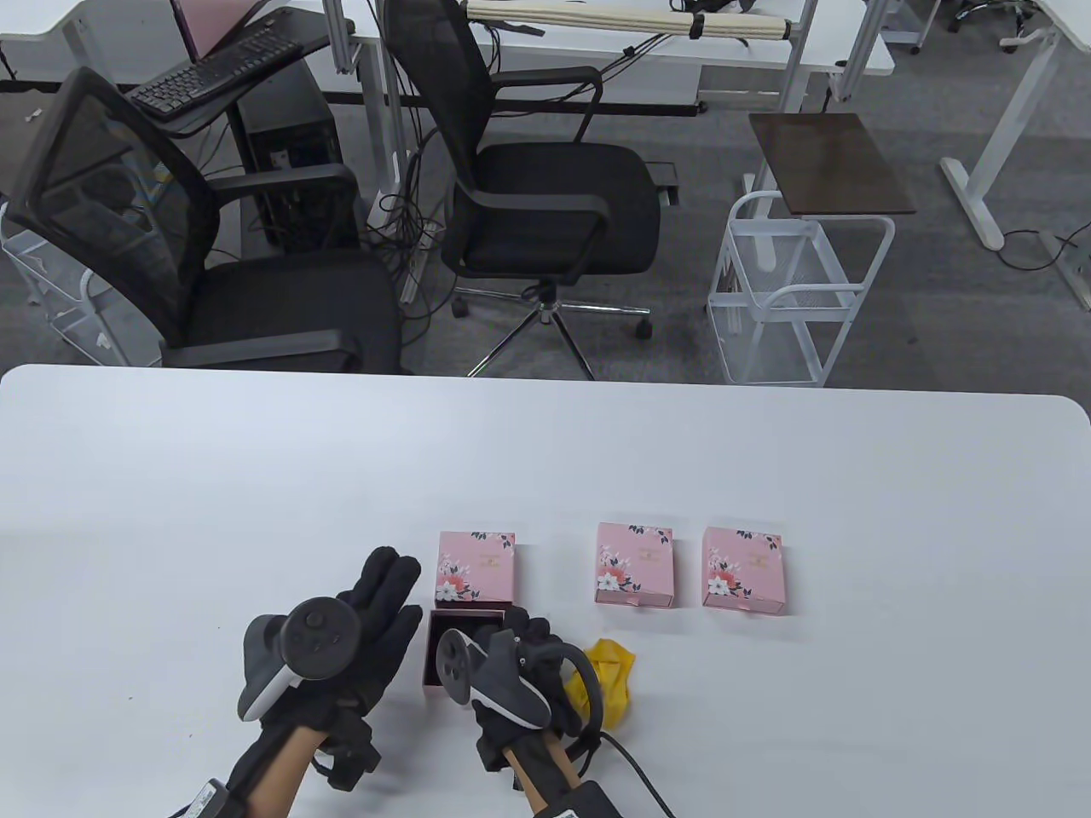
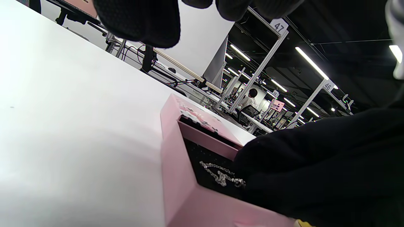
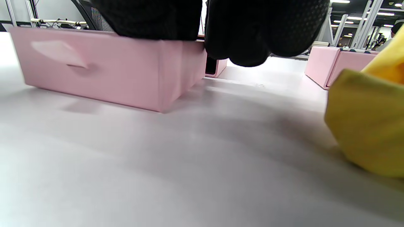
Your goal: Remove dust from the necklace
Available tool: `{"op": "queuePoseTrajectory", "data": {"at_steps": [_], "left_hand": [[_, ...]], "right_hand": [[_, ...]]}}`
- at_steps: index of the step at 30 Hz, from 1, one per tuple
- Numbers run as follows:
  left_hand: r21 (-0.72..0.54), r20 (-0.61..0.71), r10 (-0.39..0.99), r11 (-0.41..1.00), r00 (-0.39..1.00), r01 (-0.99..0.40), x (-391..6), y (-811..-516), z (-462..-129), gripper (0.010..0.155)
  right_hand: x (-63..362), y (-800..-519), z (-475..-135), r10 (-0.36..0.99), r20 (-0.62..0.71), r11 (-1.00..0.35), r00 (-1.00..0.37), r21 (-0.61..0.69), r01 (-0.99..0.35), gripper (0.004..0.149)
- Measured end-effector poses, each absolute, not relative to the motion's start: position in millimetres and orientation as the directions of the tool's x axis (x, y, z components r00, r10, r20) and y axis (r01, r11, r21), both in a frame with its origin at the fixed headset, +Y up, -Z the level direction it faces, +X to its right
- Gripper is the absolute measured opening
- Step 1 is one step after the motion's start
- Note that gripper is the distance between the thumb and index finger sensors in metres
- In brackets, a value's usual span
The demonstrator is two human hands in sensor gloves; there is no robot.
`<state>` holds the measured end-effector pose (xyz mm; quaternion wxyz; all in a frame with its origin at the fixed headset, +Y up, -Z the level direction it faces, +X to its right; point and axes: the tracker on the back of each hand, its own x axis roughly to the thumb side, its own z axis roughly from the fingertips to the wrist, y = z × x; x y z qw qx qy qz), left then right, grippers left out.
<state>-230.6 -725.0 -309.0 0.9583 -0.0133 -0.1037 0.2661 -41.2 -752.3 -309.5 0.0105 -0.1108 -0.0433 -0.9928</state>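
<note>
necklace seen in pulled-out drawer tray, lower centre | right hand nearer, fingers curled over tray, grip unclear | left hand held flat, empty

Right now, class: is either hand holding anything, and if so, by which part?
The left hand holds nothing. The right hand reaches into the open drawer at the necklace; whether its fingers grip the necklace cannot be told.
</note>
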Motion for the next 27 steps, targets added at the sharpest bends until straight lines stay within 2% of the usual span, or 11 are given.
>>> {"op": "queuePoseTrajectory", "data": {"at_steps": [8, 13, 18, 22, 27], "left_hand": [[-0.083, 0.193, 0.515, 0.857, 0.835, -0.509, -230.4, -724.9, -309.2, 0.058], [-0.098, 0.200, 0.514, 0.857, 0.834, -0.505, -228.4, -725.7, -309.7, 0.058], [-0.116, 0.199, 0.511, 0.859, 0.836, -0.498, -227.2, -728.8, -311.3, 0.058], [-0.156, 0.220, 0.534, 0.846, 0.817, -0.511, -225.1, -729.6, -312.4, 0.060], [-0.219, 0.238, 0.546, 0.836, 0.803, -0.504, -221.1, -733.1, -315.3, 0.066]], "right_hand": [[-33.1, -735.7, -307.0, 0.088, 0.221, -0.996, -0.971, 0.027, -0.085, 0.040], [-30.2, -716.1, -305.6, 0.185, 0.228, -0.981, -0.956, -0.009, -0.192, 0.041], [-29.5, -696.8, -306.9, 0.270, 0.227, -0.962, -0.936, 0.015, -0.274, 0.041], [-27.5, -673.0, -307.2, 0.322, 0.247, -0.941, -0.914, -0.021, -0.338, 0.042], [-22.7, -659.6, -307.2, 0.407, 0.280, -0.900, -0.870, -0.043, -0.434, 0.042]]}}
